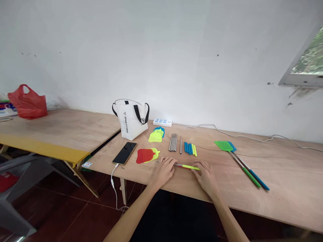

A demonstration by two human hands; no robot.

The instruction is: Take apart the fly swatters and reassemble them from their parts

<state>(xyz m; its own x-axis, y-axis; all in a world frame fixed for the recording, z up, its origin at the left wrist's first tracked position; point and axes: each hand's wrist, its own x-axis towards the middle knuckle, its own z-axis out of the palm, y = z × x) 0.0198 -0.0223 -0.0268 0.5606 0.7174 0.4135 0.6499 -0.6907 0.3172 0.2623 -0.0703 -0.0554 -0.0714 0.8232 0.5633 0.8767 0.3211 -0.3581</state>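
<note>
Just inside the table's front edge lies a fly swatter handle (190,166), a metal rod with a yellow-green grip. My left hand (163,172) is closed over its metal end, and a thin tip sticks out to the left. My right hand (206,175) has its fingers closed at the end of the yellow-green grip. Beyond the hands are metal tubes (173,142), a single tube (180,145) and several blue grips (187,148) beside yellow ones (194,150). Red swatter heads (145,156) overlap a yellow one left of my left hand.
Two assembled fly swatters, green (223,145) and blue (258,179), lie at right. A phone (124,153) on a white cable rests at left. Behind are a white bag (131,122), more swatter heads (155,135) and a power strip (163,122). A red bag (29,104) sits on the neighbouring table.
</note>
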